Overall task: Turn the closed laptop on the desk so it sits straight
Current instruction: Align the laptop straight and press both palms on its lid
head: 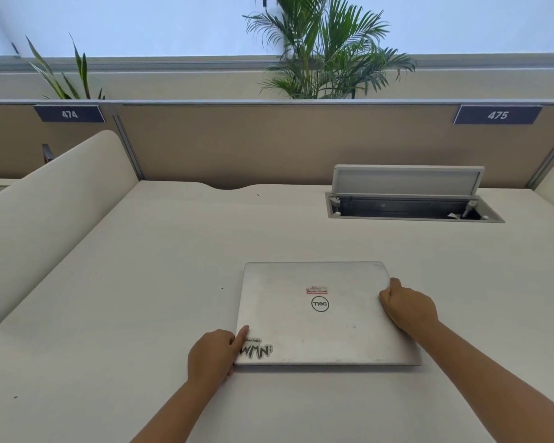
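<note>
I am pinching the near left corner of the laptop (320, 318) with my left hand (212, 356), fingers clamped on its edge. My right hand (408, 306) is curling around the right edge. It is lying on the table (141, 282), looking nearly square; next, I judge, a slight twist.

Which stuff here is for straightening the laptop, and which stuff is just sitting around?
For the job:
- laptop, closed
- left hand, on its near left corner
- right hand, on its right edge
- desk

Just there:
- open cable box
- palm plant
- number signs 474 and 475
</note>
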Action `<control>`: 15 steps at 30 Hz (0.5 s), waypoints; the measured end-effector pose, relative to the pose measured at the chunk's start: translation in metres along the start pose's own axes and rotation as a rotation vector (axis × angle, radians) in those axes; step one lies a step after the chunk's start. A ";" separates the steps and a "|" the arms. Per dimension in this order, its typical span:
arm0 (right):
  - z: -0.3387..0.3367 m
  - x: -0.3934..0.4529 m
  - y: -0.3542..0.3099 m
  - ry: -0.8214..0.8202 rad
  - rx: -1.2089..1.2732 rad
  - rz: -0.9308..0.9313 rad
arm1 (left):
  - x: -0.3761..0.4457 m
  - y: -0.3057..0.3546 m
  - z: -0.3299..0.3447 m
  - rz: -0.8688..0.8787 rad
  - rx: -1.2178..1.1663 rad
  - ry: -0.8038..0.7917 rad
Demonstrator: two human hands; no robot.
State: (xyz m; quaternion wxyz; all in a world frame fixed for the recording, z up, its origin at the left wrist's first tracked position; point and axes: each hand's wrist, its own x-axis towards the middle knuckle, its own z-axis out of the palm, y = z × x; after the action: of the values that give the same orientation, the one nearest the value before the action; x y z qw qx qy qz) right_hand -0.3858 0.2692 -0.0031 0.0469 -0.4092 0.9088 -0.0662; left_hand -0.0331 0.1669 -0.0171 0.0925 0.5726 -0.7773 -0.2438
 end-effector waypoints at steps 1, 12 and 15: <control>0.000 -0.002 0.000 0.006 -0.007 -0.003 | -0.001 0.001 0.000 0.000 0.033 0.025; 0.005 -0.022 0.005 0.067 0.031 0.042 | -0.005 0.006 0.009 -0.028 0.166 0.142; 0.006 -0.024 0.006 0.080 0.035 0.050 | -0.004 0.007 0.009 -0.039 0.173 0.143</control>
State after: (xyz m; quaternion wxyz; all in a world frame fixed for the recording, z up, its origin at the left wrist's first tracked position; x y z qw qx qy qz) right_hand -0.3735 0.2909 -0.0094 0.0191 -0.3825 0.9186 -0.0971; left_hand -0.0413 0.1744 -0.0207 0.0932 0.6094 -0.7755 -0.1363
